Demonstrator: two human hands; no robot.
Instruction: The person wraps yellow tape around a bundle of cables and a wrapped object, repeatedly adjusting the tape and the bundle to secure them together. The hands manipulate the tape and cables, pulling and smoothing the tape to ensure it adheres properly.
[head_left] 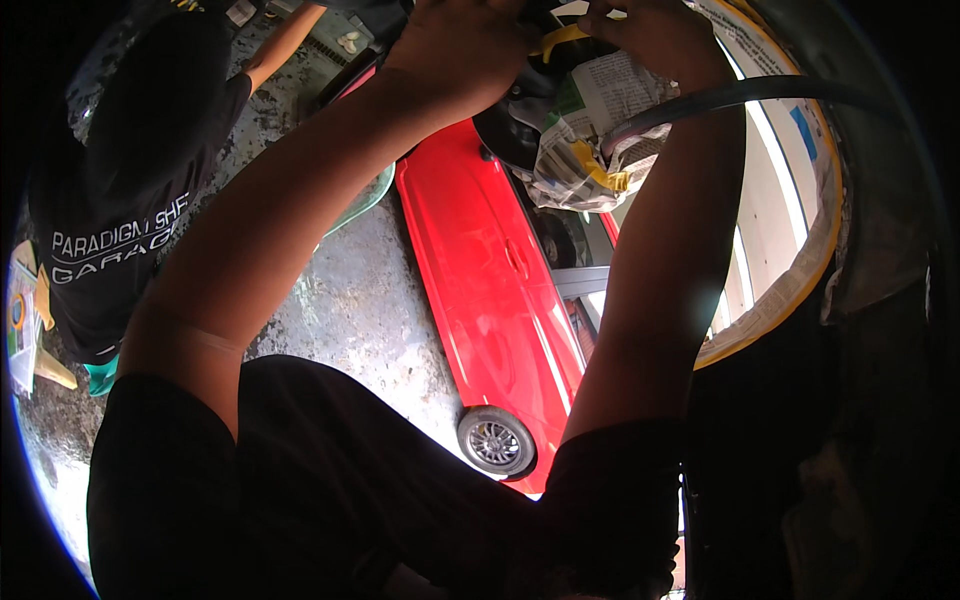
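Note:
Both of my arms reach up to the top edge of the head view. My left hand (462, 48) has its fingers closed and partly cut off by that edge; what is in them is hidden. A short strip of yellow masking tape (565, 38) stretches between the two hands. Its right end sits at the pinched fingers of my right hand (665, 42). Just below hangs crumpled newspaper (610, 95), wrapped over a dark part and stuck with more yellow tape. A curved black rubber strip (740, 95) crosses over my right wrist area.
A window-like opening at right has a border of newspaper and yellow tape (828, 235). A red car (485, 260) stands beyond my arms on the stained floor (355, 300). Another person in a black shirt (130, 190) is at left, one arm stretched forward.

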